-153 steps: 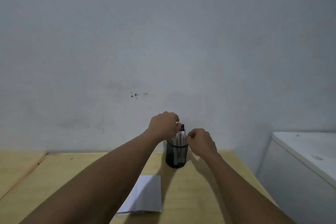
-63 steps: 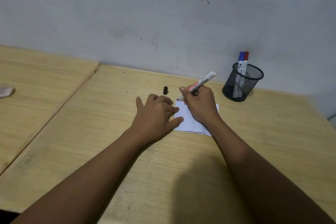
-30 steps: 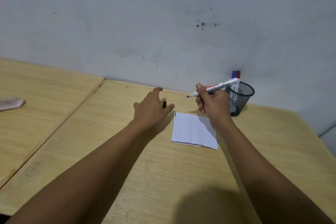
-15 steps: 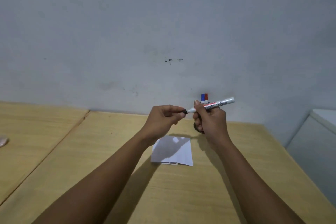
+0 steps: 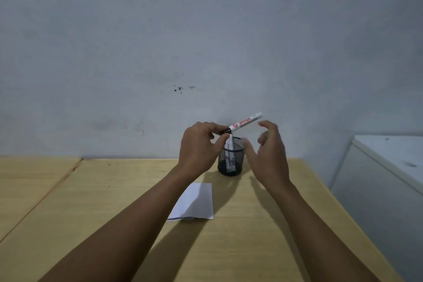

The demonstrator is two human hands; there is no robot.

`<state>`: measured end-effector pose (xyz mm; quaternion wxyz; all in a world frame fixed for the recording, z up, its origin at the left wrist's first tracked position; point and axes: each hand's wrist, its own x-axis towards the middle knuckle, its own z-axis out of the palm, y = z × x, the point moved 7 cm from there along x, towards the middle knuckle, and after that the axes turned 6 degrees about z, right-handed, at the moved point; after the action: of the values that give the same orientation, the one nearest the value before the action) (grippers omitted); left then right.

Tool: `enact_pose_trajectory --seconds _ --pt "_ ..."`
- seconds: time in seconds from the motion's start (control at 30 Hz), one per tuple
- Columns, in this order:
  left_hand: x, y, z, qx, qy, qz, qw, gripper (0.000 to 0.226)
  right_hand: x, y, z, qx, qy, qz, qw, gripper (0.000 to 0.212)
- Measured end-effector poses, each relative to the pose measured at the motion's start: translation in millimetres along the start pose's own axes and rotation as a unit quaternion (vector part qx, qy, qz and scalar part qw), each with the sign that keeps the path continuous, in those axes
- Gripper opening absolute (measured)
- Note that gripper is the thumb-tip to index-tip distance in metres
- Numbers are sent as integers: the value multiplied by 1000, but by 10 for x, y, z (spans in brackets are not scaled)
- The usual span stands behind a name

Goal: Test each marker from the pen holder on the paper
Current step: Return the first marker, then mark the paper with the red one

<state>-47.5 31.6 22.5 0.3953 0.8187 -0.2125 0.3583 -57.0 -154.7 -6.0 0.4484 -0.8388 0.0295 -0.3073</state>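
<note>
My left hand (image 5: 198, 146) pinches the black-capped end of a white marker (image 5: 246, 122), which slants up to the right just above the black mesh pen holder (image 5: 231, 160). Other markers stand inside the holder, their tops partly hidden behind my fingers. My right hand (image 5: 269, 153) hovers to the right of the holder, blurred, fingers spread and holding nothing. A white sheet of paper (image 5: 194, 201) lies flat on the wooden table in front of the holder, between my forearms.
The wooden table (image 5: 240, 236) runs up to a grey wall, and a second tabletop (image 5: 29, 181) adjoins it on the left. A white cabinet (image 5: 389, 167) stands past the table's right edge.
The marker passed from my right hand to my left, which now grips its capped end. My right hand let go and opened. Both hands moved over the pen holder.
</note>
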Motion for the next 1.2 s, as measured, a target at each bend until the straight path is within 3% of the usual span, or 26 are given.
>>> enact_pose_trajectory --seconds 0.07,0.17,0.27,0.4,0.57,0.7,0.83,1.03,1.2 --pt "81 120 36 -7 -11 59 998 17 44 -79 92 -82 -18 -115 990 38" --pt "175 213 138 -45 -22 103 993 27 278 -109 111 -18 -6 -142 990 21" --pt "360 -27 293 22 -28 54 998 31 557 -44 138 53 -3 -105 993 24" --pt "595 -389 672 196 -150 10 969 33 721 134 355 21 -66 -33 997 70" --pt "618 -667 1116 317 -277 -1 907 41 786 450 680 -44 -128 -9 991 64" --pt "615 -725 1186 308 -238 -13 921 36 775 630 875 -79 -176 -23 981 63" --pt "607 -742 1223 278 -226 -31 933 34 820 636 859 -84 -156 -37 983 60" --pt "545 -742 1212 245 -190 -36 950 30 798 606 912 -130 -158 -67 977 39" --pt "512 -572 1103 217 -144 -1 965 14 787 601 821 -77 -135 -37 987 51"
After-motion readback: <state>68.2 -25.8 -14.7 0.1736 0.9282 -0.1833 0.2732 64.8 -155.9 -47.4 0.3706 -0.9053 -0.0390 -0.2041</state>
